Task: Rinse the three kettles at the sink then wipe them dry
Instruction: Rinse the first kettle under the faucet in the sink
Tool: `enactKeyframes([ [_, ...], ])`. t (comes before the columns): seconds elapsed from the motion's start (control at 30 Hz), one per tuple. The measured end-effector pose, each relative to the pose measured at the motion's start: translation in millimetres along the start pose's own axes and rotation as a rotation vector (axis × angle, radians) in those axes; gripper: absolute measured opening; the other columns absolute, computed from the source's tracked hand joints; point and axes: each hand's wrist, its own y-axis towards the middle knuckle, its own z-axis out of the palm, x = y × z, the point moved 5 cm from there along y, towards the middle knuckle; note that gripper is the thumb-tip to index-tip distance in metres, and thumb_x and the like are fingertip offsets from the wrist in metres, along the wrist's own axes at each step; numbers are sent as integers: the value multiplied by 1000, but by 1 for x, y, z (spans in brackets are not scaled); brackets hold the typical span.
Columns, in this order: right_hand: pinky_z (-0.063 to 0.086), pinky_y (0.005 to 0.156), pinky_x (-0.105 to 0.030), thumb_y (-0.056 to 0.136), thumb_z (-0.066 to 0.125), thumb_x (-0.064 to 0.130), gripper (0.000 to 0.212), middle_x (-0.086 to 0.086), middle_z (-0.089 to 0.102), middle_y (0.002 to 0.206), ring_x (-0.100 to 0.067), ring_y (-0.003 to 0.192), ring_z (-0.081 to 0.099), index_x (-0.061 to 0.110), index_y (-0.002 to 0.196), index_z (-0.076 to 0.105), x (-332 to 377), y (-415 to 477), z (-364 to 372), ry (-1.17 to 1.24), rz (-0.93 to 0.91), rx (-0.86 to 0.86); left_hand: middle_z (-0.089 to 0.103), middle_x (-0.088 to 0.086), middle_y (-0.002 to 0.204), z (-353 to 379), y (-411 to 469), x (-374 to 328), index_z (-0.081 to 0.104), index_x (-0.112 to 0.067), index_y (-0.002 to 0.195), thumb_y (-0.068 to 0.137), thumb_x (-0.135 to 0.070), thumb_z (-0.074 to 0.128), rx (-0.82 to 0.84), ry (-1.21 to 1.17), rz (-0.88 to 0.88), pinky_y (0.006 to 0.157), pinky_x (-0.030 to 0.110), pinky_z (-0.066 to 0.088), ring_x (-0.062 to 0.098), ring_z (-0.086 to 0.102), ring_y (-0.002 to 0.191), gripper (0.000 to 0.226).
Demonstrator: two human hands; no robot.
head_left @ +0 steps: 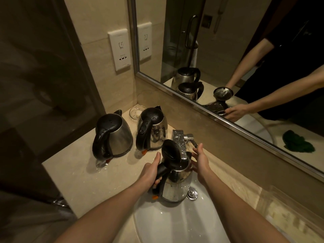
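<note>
The grip of the left hand [150, 172] holds the black-handled steel kettle [177, 187] over the white sink [175, 223]; the right hand [200, 161], wide, touches its rim.

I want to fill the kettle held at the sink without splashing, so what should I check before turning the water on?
1. Black lid of the steel kettle with black handle open: ok.
2. Left hand grips the handle: ok.
3. Kettle over the white sink basin: ok.
4. Mouth under the chrome tap: cannot tell, lid hides the spout.
5. Right hand on the tap lever: cannot tell, fingers straight beside it.
6. Outer counter kettle and inner counter kettle clear of basin: ok.
</note>
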Motion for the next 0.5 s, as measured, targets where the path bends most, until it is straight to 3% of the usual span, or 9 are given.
enactKeyframes([
  [0.2, 30, 108, -48, 98, 25, 61, 68, -8, 46, 144, -32, 133, 43, 14, 145, 40, 2, -3, 2, -1, 6, -5, 50, 2, 47, -2, -1, -1, 51, -11, 67, 94, -77, 29, -10, -8, -7, 49, 26, 41, 14, 45, 37, 75],
  [0.5, 34, 101, -44, 99, 23, 59, 67, -9, 53, 127, -32, 127, 46, 9, 138, 46, 5, -9, 4, 0, 4, 5, 50, 2, 46, 0, -3, -2, 51, -13, 61, 93, -77, 28, -4, -13, -6, 51, 29, 41, 14, 45, 37, 76],
])
